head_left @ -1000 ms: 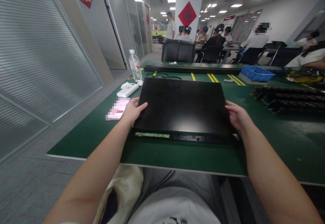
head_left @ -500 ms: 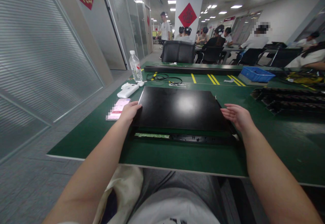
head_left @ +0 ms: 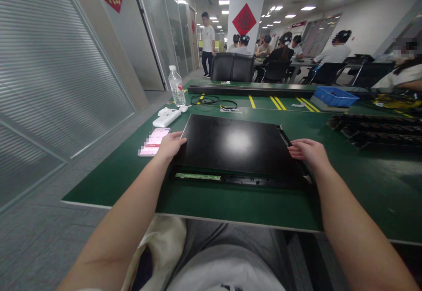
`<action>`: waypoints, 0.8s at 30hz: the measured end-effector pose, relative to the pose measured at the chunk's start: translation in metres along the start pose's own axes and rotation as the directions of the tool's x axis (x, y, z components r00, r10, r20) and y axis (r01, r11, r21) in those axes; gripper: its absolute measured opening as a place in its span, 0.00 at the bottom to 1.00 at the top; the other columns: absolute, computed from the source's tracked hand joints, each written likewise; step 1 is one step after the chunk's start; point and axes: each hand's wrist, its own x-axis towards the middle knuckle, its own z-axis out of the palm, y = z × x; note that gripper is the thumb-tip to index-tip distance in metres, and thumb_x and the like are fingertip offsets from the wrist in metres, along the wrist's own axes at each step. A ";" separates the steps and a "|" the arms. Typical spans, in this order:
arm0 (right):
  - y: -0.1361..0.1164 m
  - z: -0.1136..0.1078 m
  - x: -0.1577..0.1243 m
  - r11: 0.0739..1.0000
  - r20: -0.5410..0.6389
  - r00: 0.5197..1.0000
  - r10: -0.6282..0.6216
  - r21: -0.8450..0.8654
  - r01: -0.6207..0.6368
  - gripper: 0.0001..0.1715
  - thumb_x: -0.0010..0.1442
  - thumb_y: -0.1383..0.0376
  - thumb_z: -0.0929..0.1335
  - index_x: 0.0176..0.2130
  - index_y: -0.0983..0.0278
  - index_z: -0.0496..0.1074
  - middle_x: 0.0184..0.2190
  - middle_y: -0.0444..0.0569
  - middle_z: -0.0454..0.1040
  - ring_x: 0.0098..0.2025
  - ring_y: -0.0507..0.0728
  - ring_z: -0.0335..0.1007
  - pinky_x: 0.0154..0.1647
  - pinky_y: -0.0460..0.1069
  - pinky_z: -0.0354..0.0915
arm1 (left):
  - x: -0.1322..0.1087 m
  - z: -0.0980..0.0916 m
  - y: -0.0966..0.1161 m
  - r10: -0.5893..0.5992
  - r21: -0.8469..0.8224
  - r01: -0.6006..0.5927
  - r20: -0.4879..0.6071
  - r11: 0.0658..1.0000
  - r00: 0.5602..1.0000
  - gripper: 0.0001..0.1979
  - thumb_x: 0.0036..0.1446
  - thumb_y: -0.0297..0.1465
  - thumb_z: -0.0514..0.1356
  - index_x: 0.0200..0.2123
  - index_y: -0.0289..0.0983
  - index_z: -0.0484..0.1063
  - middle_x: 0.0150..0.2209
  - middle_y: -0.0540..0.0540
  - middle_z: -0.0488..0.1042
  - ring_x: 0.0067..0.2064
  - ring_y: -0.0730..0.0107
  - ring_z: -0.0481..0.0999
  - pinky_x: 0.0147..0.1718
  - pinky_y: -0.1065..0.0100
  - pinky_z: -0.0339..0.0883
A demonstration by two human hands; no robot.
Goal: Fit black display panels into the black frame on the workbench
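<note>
A large black display panel (head_left: 235,146) lies flat on the green table (head_left: 231,203), its near edge showing a thin green circuit strip (head_left: 198,176) and a black bezel strip. My left hand (head_left: 170,146) rests on the panel's left edge, fingers curled over it. My right hand (head_left: 308,152) lies on the panel's right edge, fingers laid flat along it.
A phone (head_left: 154,141), a white device (head_left: 167,117), a water bottle (head_left: 176,86) and a black cable (head_left: 214,102) lie left and behind. A blue bin (head_left: 334,96) and stacked black trays (head_left: 372,129) sit right. Several seated people and one standing person are beyond.
The panel, tilted up on its near edge a second ago, has been lowered flat onto the table. Both hands stayed at its sides; the right hand settled onto the edge.
</note>
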 end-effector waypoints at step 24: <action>0.002 -0.001 -0.003 0.985 -0.065 0.994 -0.083 -0.155 0.072 0.05 0.55 0.72 0.71 0.30 0.63 0.77 0.24 0.51 0.79 0.24 0.53 0.76 0.21 0.44 0.71 | -0.011 0.002 0.009 -0.044 -0.051 0.050 0.107 0.997 0.993 0.11 0.51 0.21 0.70 0.38 0.37 0.81 0.32 0.43 0.86 0.44 0.48 0.87 0.51 0.53 0.79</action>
